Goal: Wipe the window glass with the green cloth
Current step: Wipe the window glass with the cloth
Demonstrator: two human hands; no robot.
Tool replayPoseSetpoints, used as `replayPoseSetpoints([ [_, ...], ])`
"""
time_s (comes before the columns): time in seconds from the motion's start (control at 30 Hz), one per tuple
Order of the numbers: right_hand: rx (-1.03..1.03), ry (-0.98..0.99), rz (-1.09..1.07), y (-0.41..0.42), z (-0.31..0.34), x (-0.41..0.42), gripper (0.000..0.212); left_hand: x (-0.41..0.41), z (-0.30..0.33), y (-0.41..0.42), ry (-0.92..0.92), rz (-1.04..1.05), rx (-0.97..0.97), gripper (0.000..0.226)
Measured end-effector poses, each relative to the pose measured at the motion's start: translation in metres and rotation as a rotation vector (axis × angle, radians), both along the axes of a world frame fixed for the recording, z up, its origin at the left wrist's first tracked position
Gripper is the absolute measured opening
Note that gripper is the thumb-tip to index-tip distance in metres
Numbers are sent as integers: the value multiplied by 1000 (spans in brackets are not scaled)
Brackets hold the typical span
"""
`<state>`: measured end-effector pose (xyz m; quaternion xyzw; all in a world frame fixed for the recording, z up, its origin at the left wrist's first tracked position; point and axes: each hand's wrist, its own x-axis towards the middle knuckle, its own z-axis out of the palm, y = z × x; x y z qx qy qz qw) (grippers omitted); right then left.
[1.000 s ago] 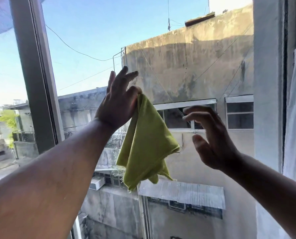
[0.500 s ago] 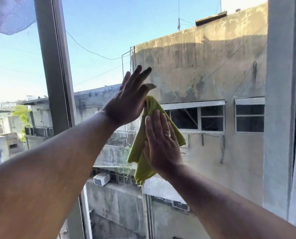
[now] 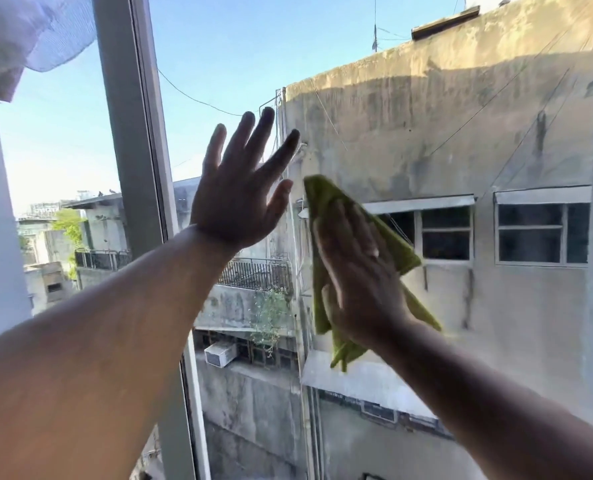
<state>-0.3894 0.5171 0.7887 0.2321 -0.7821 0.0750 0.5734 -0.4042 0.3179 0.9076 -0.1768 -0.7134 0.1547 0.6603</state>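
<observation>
Two bare hands were raised in front of the clear window glass (image 3: 426, 140) in the head camera view, the only view given. The left hand (image 3: 236, 199) was fully open, its fingers spread wide and pointing up, and it held nothing; whether its palm touched the glass, I cannot tell. The right hand (image 3: 354, 271) was flat with the fingers stretched together, and it pressed the crumpled yellow-green cloth (image 3: 329, 199) against the pane, not gripping it in a fist. This hand looked blurred. The cloth lay between the right palm and the glass, just beside the left hand on its right but apart from it. One corner of the cloth stood above the right fingertips, another part showed at the right of the hand, and a loose end hung below the wrist.

At the left of the left hand stood the grey vertical window frame (image 3: 129, 133), and the left forearm crossed in front of its lower part. A piece of white net curtain (image 3: 28, 32) hung at the upper left corner. Through the glass a stained concrete building (image 3: 444, 109) with small windows was visible under blue sky.
</observation>
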Motion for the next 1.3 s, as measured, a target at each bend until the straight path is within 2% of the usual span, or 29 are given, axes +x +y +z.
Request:
replayPoseSetpoints([
  [0.1,645,61,41,-43,-62,10,81,4,3,1,-24,-18,11,56],
  [0.13,816,64,19,-34,-74,11,80,6,3,1,-39,-20,23,56],
  [0.17,890,74,-2,-15,-75,11,80,8,2,1,-46,-20,32,56],
  [0.2,844,84,-32,11,-70,6,77,7,1,3,-42,-23,32,56],
  [0.23,707,92,-65,40,-61,0,71,6,0,5,-39,-29,33,56],
  [0.3,277,94,-103,100,-31,-12,58,6,-1,6,-41,-24,33,56],
  [0.37,-52,13,-116,132,5,-12,61,6,0,7,-39,-4,50,57],
  [0.43,-292,21,-148,108,22,-14,68,8,1,7,-49,4,49,57],
  [0.5,-347,71,-111,55,15,-12,70,7,-1,5,-52,5,39,56],
  [0.53,-231,96,-59,27,2,-9,71,7,-1,4,-48,-1,34,56],
  [0.6,237,101,2,-11,-32,-3,78,6,0,1,-52,-14,28,56],
  [0.67,690,69,-37,-7,-49,-3,90,6,2,1,-66,-19,31,56],
  [0.7,771,85,-44,11,-45,-5,89,6,2,1,-67,-20,32,56],
  [0.73,734,106,-42,33,-35,-7,82,6,2,1,-66,-19,34,56],
  [0.77,601,112,-48,58,-24,-9,75,6,1,1,-65,-18,34,57],
  [0.9,-211,26,-173,178,18,-11,73,6,-1,6,-56,-24,45,57],
  [1.0,-662,-123,-263,175,35,-17,74,8,-1,9,-51,0,56,58],
  [1.03,-726,-138,-271,151,38,-17,74,8,-2,9,-49,7,55,59],
  [1.07,-701,-117,-249,119,36,-17,73,7,-2,9,-47,13,52,59],
  [1.1,-593,-58,-193,84,28,-16,73,6,-2,9,-42,15,49,59],
  [1.13,-412,-1,-113,49,15,-12,75,5,-2,8,-35,14,47,58],
  [1.23,392,46,24,-21,-36,2,81,1,-1,1,-21,-11,32,57],
  [1.27,596,31,17,-20,-45,2,84,-1,0,-1,-19,-21,25,58],
  [1.3,694,41,24,-5,-47,-1,84,-4,0,-2,-14,-29,20,58],
])
